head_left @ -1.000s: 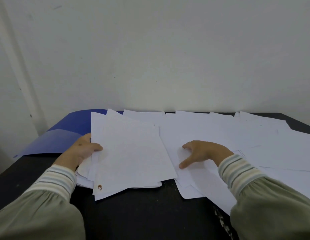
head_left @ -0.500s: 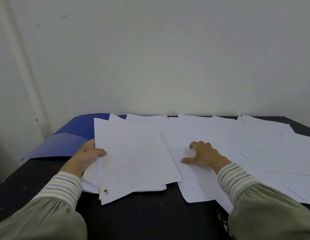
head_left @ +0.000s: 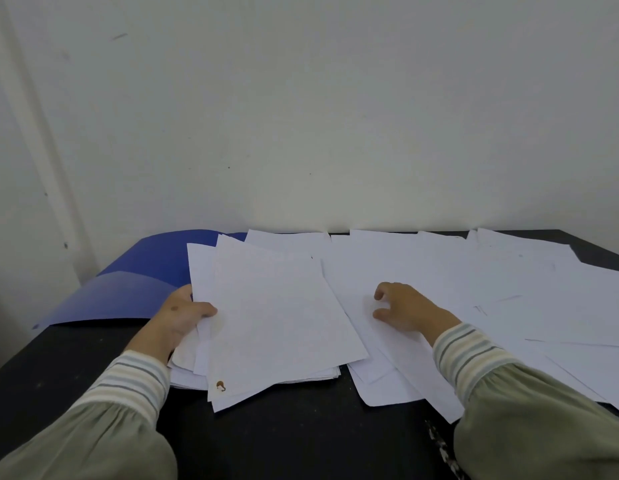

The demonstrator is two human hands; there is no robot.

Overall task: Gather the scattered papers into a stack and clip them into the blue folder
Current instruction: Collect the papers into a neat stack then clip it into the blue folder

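Scattered white paper sheets (head_left: 509, 282) cover the right and back of the black tabletop (head_left: 284, 438), overlapping loosely, some reaching the wall. A rough partial stack of white sheets (head_left: 273, 323) sits left of centre, edges uneven, a small brown mark on a near corner; its long axis runs from the person toward the wall, tilted a bit left at the far end

The left hand (head_left: 178, 315) grips that stack at its left edge, thumb on top, fingers hidden under the sheets. The right hand (head_left: 405, 306) rests on the loose sheets just right of the stack, fingers curled down onto the paper, thumb out toward the stack; whether it pinches a sheet or only presses is not clear

Key relation: the loose sheets lie to the right and behind the right hand, the stack lies to its left, so the right hand is the nearer one for dragging sheets leftward onto the stack while the left holds it steady

The open blue plastic folder (head_left: 135, 289) lies flat at the back left corner, touching the stack's far left edge and partly under it. No sheets look clipped inside; the clip itself is not visible. Judged early in the task, most sheets not yet gathered
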